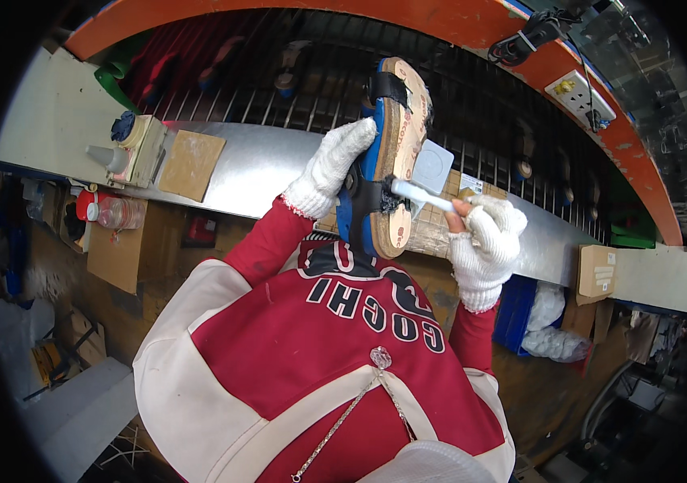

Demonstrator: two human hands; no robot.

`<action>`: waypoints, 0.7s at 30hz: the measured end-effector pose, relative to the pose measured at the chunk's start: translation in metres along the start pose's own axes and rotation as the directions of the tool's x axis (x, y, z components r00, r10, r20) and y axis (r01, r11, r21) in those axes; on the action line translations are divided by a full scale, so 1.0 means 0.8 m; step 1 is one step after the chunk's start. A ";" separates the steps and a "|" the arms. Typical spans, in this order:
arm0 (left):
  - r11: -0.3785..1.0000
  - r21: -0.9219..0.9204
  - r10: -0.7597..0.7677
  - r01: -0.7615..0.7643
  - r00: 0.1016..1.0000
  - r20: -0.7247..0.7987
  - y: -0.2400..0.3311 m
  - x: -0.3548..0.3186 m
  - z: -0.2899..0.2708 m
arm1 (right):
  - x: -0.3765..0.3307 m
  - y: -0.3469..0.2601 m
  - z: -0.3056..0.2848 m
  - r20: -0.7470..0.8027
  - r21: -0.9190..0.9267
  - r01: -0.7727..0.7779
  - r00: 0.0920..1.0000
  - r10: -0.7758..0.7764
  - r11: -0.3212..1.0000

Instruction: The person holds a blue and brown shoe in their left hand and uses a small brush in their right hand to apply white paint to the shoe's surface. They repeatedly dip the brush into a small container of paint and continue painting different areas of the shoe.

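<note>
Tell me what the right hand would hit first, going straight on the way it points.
Led by the brush it holds, the right hand would likely meet the sandal's tan sole first, near the black strap; depth makes present contact hard to judge.

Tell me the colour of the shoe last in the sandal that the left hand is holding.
The shoe last is blue; it shows best in the head view.

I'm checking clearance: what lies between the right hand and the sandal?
In the head view, a slim pale tool reaches from the right hand to the sandal.
</note>
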State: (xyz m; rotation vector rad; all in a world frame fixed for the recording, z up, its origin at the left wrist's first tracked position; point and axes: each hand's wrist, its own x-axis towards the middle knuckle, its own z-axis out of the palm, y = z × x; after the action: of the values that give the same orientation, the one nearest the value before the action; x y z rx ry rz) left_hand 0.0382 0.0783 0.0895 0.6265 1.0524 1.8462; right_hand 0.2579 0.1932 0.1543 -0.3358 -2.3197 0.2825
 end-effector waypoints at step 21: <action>0.955 -0.289 -0.071 0.072 0.997 0.014 -0.014 -0.003 0.008 | 0.010 0.032 0.049 -0.006 0.416 -0.429 0.880 0.475 0.801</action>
State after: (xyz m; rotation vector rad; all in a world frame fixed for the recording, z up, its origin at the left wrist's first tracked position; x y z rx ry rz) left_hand 0.0491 0.0818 0.0827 0.4120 0.7705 1.8869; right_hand 0.2286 0.2158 0.1250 -0.6771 -1.9776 0.9448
